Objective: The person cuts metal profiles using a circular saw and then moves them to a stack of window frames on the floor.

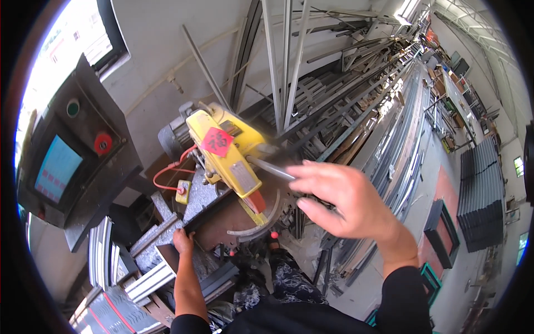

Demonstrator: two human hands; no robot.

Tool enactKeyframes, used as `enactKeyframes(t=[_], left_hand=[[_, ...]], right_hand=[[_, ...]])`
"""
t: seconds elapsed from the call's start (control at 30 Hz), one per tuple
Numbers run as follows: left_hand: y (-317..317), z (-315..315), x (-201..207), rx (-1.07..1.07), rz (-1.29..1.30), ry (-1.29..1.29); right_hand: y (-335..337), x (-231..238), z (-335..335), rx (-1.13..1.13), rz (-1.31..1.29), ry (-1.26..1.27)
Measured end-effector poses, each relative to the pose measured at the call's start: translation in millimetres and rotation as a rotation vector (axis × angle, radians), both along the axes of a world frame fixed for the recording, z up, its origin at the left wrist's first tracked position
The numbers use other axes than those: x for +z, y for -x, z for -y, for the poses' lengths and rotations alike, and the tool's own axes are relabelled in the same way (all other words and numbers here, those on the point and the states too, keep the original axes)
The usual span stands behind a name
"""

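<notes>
A yellow cut-off saw (236, 158) with a red diamond sticker stands in front of me, its orange-red disc guard (256, 201) low over the brown work table (214, 236). From its right side sticks out a grey lever handle (271, 168). My right hand (347, 197) is raised at the free end of this handle, fingers stretched out and thumb apart. Whether the fingertips touch the handle I cannot tell. On the left of the table, my left hand (182, 240) is closed on the near end of a dark metal profile (208, 210) that runs toward the disc.
A control panel (72, 150) with a lit screen and red and green buttons stands at left. An orange cable (161, 178) runs to a small yellow box. White profile offcuts (150, 281) lie near my left forearm. Long metal bars (384, 183) are piled along the right side.
</notes>
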State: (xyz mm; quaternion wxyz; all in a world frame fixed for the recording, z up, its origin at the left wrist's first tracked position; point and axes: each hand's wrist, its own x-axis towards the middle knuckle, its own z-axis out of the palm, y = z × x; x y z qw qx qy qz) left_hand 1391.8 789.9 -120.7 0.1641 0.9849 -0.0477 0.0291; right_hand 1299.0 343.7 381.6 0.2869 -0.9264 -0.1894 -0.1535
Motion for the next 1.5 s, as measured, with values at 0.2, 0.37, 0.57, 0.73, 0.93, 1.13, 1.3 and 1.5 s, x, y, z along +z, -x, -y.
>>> enactKeyframes(t=[0.2,0.37,0.57,0.73,0.93,1.13,1.3,1.5], left_hand=[[1.1,-0.9,18.5,0.024,-0.02,0.003],[0.3,13.1,24.3,0.01,0.012,0.068],[-4.9,10.9,36.8,0.061,-0.023,0.044],[3.5,19.7,40.9,0.095,-0.033,0.054],[2.5,20.2,43.0,0.097,-0.021,0.04],[-3.7,30.0,32.9,0.062,-0.052,0.055],[1.8,11.7,33.5,0.083,-0.091,-0.005],[3.4,9.6,26.4,0.08,-0.021,0.013]], right_hand=[[-44.9,2.2,18.8,0.277,-0.181,-0.367],[-135.4,-187.4,87.5,-0.393,-0.303,-1.06],[-194.8,-457.2,185.9,-1.142,-0.776,-1.21],[-228.3,-472.2,196.0,-1.243,-0.811,-1.299],[-240.6,-479.1,210.0,-1.238,-0.868,-1.29],[-225.4,-469.2,249.7,-1.113,-0.976,-1.283],[-242.0,-259.1,178.6,-0.455,-0.629,-0.915],[-130.6,52.2,17.6,0.459,-0.474,-0.102]])
